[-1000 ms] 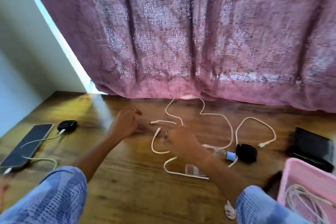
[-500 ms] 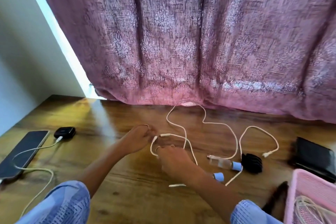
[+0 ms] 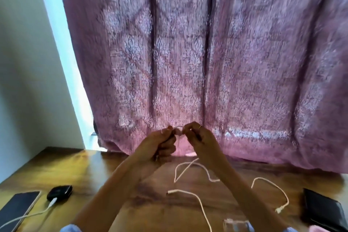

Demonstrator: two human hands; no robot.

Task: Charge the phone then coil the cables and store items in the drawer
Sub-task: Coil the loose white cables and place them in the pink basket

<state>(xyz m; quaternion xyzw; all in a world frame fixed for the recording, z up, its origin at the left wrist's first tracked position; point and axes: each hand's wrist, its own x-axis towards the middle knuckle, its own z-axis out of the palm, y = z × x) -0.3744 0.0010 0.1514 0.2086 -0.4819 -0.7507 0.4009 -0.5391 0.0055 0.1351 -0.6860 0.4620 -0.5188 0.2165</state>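
Note:
My left hand (image 3: 157, 146) and my right hand (image 3: 200, 140) are raised together in front of the curtain, pinching a small white cable (image 3: 178, 131) between their fingertips. More white cable (image 3: 190, 170) trails down onto the wooden table (image 3: 105, 173), and another white cable (image 3: 201, 207) lies in front of it. A further white cable (image 3: 273, 186) loops at the right. The dark phone (image 3: 16, 209) lies at the far left, with a white charging cable (image 3: 33, 214) running from it to a black charger (image 3: 59, 192).
A black wallet-like case (image 3: 323, 211) lies at the right table edge. A clear small bottle (image 3: 236, 225) sits at the bottom. A purple patterned curtain (image 3: 207, 62) hangs behind the table, and a white wall (image 3: 28, 81) stands at the left.
Both hands rose from the table top up in front of the curtain, lifting the white cable with them. The view tilted upward, so the pink basket dropped out of sight.

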